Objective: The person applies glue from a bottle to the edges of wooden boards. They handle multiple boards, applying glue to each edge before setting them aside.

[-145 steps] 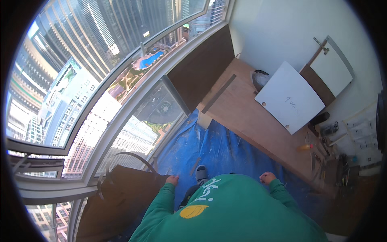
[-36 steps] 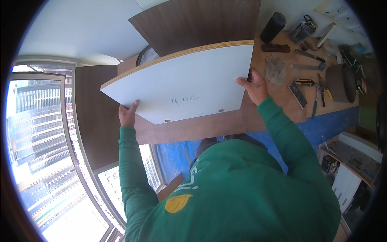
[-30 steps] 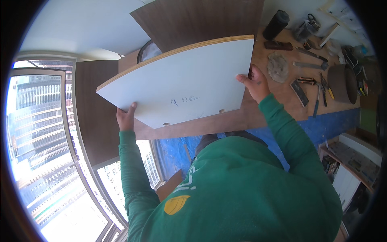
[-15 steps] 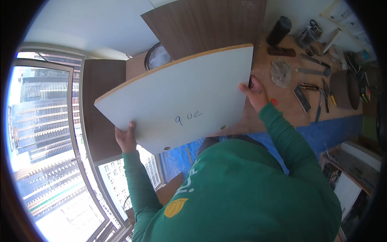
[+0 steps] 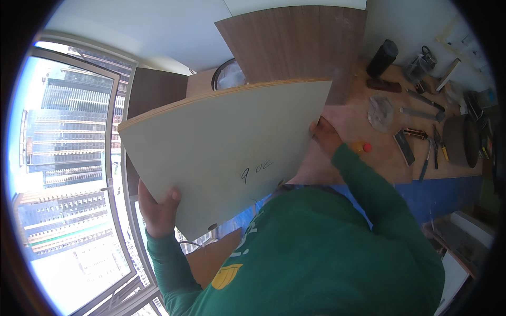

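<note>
A broad white board [image 5: 226, 137] with a bare wooden edge and pen marks on its face is held up in front of me, tilted. Two small round holes sit near its lower edge. My left hand [image 5: 159, 208] grips the board's left side, thumb on the white face and the other fingers behind. On the opposite side, my right hand [image 5: 326, 136] is closed around the right edge, its far fingers hidden. Behind the board stands a brown wood-grain panel [image 5: 295, 45]. Beside my right wrist is a small bottle with a red cap [image 5: 365, 147].
On the wooden worktop [image 5: 342, 163] to the right lie a crumpled clear bag [image 5: 380, 112], a hammer [image 5: 421, 114], pliers and other hand tools. A black bottle [image 5: 383, 57] and a dark round band [image 5: 461, 139] stand there. At left is a window [image 5: 74, 158]; blue sheeting [image 5: 416, 203] runs below.
The board has turned and tipped: its left side came down and nearer me, its face now shaded. Both hands moved with it, keeping hold. The view has shifted slightly.
</note>
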`<state>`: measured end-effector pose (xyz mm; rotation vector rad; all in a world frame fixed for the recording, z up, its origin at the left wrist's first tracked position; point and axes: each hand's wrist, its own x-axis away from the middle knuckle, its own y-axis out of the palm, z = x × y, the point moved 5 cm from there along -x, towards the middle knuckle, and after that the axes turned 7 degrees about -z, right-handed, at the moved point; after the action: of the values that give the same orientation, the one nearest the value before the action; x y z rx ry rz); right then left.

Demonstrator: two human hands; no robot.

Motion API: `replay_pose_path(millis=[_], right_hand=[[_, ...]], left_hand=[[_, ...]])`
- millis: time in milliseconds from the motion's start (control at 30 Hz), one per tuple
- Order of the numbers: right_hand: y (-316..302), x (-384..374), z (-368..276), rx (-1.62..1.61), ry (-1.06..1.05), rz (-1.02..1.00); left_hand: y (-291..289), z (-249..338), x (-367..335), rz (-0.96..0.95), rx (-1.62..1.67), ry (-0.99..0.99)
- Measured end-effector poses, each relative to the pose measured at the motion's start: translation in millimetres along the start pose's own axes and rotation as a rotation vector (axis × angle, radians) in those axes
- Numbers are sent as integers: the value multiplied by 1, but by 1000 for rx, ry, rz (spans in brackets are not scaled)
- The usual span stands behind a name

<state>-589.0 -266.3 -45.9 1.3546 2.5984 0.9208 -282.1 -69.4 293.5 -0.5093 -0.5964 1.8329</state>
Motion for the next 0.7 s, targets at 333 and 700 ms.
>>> replay_pose_path(millis=[333,700], right_hand=[[20,-26,58,-43,326,-138],[-50,53,129,603,297,-305]], left_hand=[[12,30,47,-119,-50,-181],[2,11,2,-117,-244,-161]])
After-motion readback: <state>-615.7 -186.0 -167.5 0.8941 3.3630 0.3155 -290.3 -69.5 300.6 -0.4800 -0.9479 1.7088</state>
